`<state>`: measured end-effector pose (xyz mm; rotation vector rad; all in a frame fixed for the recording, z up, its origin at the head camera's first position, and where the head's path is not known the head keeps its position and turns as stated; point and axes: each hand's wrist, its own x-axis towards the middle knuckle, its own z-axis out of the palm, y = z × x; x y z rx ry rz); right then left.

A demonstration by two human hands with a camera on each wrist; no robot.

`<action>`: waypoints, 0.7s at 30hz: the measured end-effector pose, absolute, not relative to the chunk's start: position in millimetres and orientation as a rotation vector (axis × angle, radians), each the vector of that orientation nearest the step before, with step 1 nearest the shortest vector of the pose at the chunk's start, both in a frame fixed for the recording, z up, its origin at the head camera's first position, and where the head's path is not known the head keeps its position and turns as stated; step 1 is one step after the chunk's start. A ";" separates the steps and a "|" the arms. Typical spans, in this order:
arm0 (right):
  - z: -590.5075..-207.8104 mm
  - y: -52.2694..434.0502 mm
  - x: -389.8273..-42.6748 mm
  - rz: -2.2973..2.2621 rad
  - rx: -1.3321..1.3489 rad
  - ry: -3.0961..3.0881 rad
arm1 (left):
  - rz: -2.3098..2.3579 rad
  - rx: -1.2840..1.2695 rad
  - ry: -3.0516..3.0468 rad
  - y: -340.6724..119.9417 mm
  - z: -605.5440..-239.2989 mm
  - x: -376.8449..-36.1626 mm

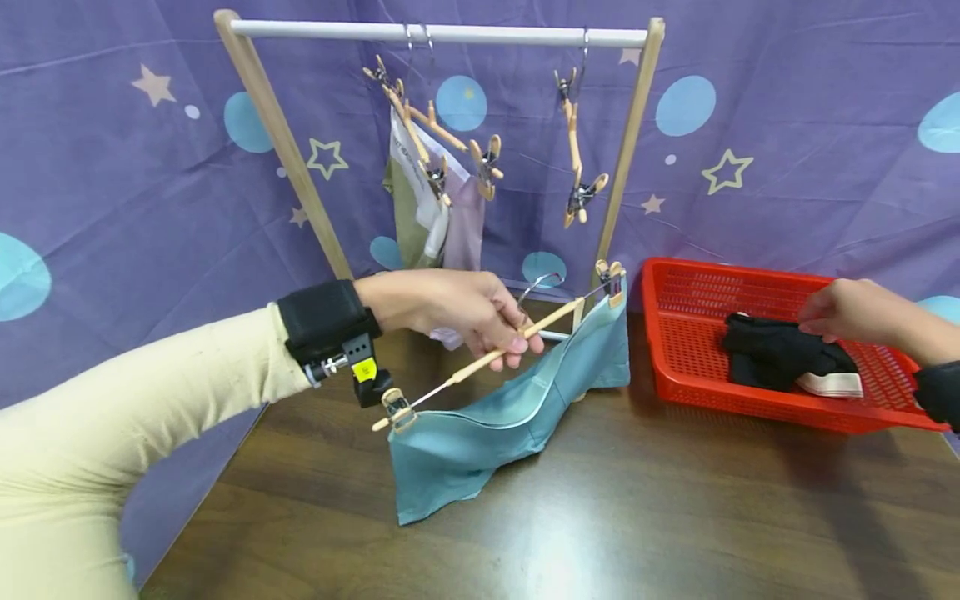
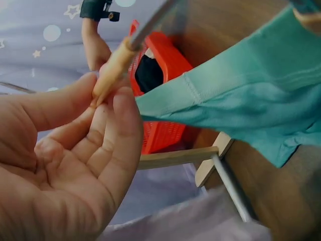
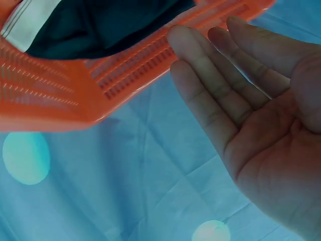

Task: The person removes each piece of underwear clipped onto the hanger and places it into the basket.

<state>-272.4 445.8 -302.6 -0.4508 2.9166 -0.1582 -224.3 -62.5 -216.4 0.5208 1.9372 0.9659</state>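
Note:
My left hand (image 1: pixel 498 321) pinches the middle of a wooden clip hanger (image 1: pixel 480 364) between thumb and fingers, below its metal hook. From the hanger's two end clips hangs a teal garment (image 1: pixel 480 450), its waistband sagging between them, over the table. In the left wrist view the thumb and fingertips meet on the wooden bar (image 2: pixel 113 68). My right hand (image 1: pixel 862 310) is above the red basket (image 1: pixel 660 333), over a folded black garment (image 1: pixel 780 354) with a white band. The right wrist view shows that hand's fingers extended and nothing in the palm.
Behind stands a rack with a white rail (image 1: pixel 337 31) and wooden posts (image 1: pixel 281 142). Olive and pale purple garments (image 1: pixel 465 217) hang from hangers there; another hanger (image 1: pixel 573 146) on the right holds nothing. Brown wooden table (image 1: pixel 637 517) lies in front, purple patterned cloth behind.

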 end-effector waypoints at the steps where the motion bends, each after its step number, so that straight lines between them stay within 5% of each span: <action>1: -301.9 443.5 -270.9 -0.168 -0.463 2.922 | 0.958 0.535 1.931 -61.3 -216.5 -226.8; 21: -308.2 419.1 -255.7 -0.220 -0.567 2.985 | 0.832 0.570 1.960 -50.4 -218.2 -241.1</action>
